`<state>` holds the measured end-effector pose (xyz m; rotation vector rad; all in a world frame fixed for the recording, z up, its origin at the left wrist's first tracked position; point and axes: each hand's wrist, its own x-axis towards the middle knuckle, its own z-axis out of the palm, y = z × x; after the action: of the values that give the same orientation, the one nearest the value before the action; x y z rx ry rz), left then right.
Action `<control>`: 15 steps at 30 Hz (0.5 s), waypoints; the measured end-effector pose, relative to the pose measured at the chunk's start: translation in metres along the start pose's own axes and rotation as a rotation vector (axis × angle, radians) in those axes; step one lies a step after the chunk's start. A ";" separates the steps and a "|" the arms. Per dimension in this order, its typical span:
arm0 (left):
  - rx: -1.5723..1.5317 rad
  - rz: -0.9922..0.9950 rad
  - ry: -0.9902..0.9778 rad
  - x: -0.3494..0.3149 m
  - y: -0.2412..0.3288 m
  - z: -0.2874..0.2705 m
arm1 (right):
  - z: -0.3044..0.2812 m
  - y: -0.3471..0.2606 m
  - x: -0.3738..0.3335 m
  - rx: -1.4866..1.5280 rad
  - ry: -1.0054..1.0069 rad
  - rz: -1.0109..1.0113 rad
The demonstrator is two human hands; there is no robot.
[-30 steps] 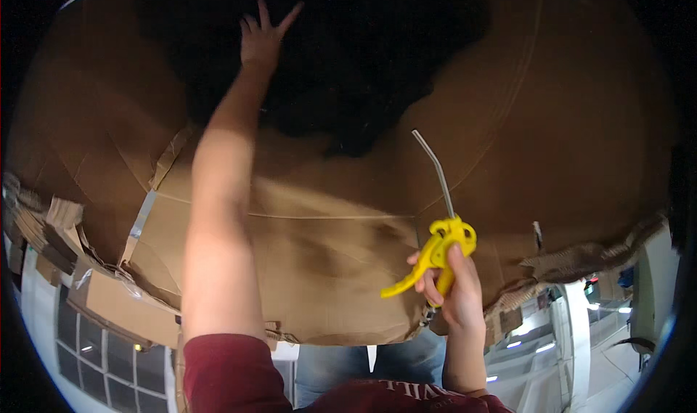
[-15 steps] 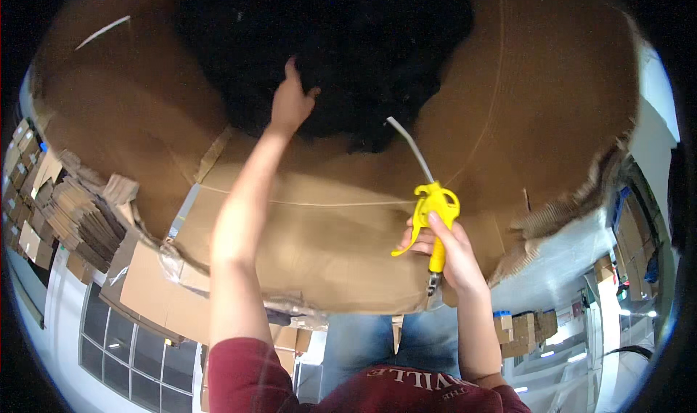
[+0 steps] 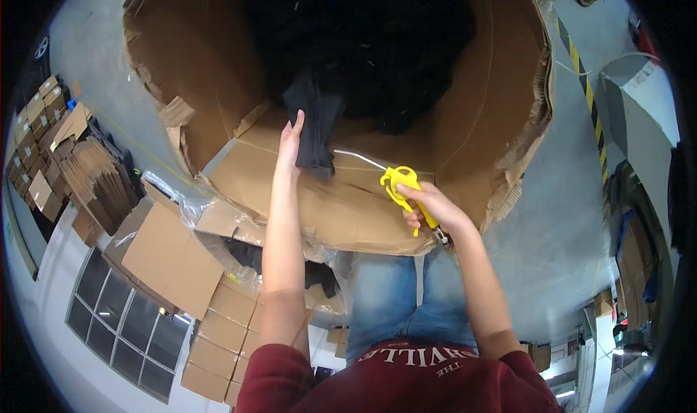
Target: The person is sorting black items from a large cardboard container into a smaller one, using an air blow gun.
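Observation:
My left hand (image 3: 290,146) is closed on the edge of a dark folded piece of cloth (image 3: 318,123), which hangs over the near side of a large cardboard bin (image 3: 348,213). In my right hand (image 3: 438,208) is a yellow air blow gun (image 3: 401,182), my fingers wrapped round its handle and trigger. Its thin bent metal nozzle points left and ends close to the cloth without clearly touching it. Deep in the bin lies a dark heap (image 3: 370,43), too dark to make out piece by piece.
The bin's torn cardboard rim (image 3: 534,141) bends outward. To the left stand flattened cartons (image 3: 98,173), stacked boxes (image 3: 33,130) and a plastic-lined box (image 3: 218,228) with dark cloth. Black-and-yellow floor tape (image 3: 592,112) runs on the right.
My left hand has come back up from the dark heap, now with the dark cloth. The blow gun has turned so its nozzle points toward the cloth. My view has shifted, showing more floor.

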<state>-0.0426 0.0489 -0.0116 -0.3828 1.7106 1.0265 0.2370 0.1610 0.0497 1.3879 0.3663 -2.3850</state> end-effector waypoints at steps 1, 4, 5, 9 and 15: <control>0.031 -0.058 0.043 -0.007 -0.002 -0.001 | 0.001 0.000 -0.002 -0.040 -0.075 0.050; 0.222 0.117 0.150 -0.017 -0.015 -0.027 | 0.002 -0.005 0.000 0.040 -0.115 -0.003; 0.242 0.059 0.137 -0.024 -0.014 -0.024 | 0.002 -0.003 0.000 0.037 -0.114 0.000; 0.082 0.247 0.022 -0.037 -0.025 -0.011 | 0.000 0.003 0.004 -0.085 -0.068 0.005; -0.793 0.137 -0.097 -0.043 -0.046 -0.062 | 0.006 0.002 0.002 -0.097 -0.022 -0.049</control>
<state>-0.0324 -0.0362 0.0109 -0.7055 1.1935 1.7813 0.2320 0.1569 0.0504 1.3232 0.5094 -2.3853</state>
